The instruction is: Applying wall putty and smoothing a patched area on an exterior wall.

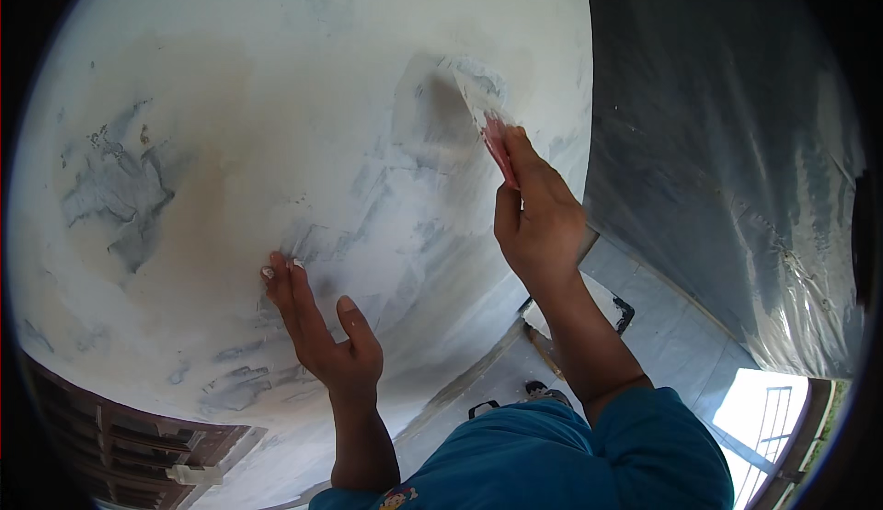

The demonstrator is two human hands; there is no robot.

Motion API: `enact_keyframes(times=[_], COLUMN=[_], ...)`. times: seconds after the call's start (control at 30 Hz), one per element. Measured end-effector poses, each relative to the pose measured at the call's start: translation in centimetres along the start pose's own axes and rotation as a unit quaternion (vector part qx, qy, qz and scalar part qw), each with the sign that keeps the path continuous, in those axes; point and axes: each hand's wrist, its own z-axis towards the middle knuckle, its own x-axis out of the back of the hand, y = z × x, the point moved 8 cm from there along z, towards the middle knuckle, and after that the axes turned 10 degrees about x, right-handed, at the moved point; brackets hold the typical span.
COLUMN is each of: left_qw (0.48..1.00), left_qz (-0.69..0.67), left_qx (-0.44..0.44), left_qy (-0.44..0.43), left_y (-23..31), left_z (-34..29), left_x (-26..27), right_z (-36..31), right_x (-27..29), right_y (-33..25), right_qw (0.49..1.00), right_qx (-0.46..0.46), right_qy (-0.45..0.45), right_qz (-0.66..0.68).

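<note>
A putty knife (491, 130) with a reddish handle is gripped in my right hand (544, 216), its blade smeared with white filler. The blade's end meets the pale wall (276, 96) at a grey, freshly coated-looking patch (418, 110). Lower and to the left, my left hand (329, 331) is open, thumb spread, with its fingertips at the wall beside some rough grey marks. Bits of white material cling to those fingertips. Part of the knife's handle is hidden inside my right hand.
Dark plastic sheeting (708, 142) hangs on the right. A large flaked patch (124, 197) marks the wall at left. Below are a dark wooden louvred frame (120, 436), a white board or tray (593, 303) on the tiled floor (644, 280), and a bright opening (759, 409).
</note>
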Motion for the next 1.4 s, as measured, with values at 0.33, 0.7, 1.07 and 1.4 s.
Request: enact_keyframes(times=[0.33,0.7,1.07,1.4], left_qw=[0.999,0.999,0.999,0.998], left_qz=[0.047,0.035,0.036,0.054], left_qx=[0.0,0.01,0.027,0.021], left_qy=[0.014,0.022,0.017,0.021], left_y=[0.4,0.7,-0.1,0.5], left_z=[0.0,0.0,0.1,0.1], left_x=[-0.6,-0.6,-0.4,-0.7], right_z=[-8.3,4.7,-0.3,-7.1], right_x=[-5.0,-2.7,0.5,-4.4], right_y=[-6.6,1.2,0.1,-3.0], right_qw=[0.979,0.996,0.993,0.986], right_qx=[0.151,0.064,0.065,0.114], right_qy=[-0.122,0.015,-0.013,-0.106], right_qz=[0.059,-0.058,0.101,0.067])
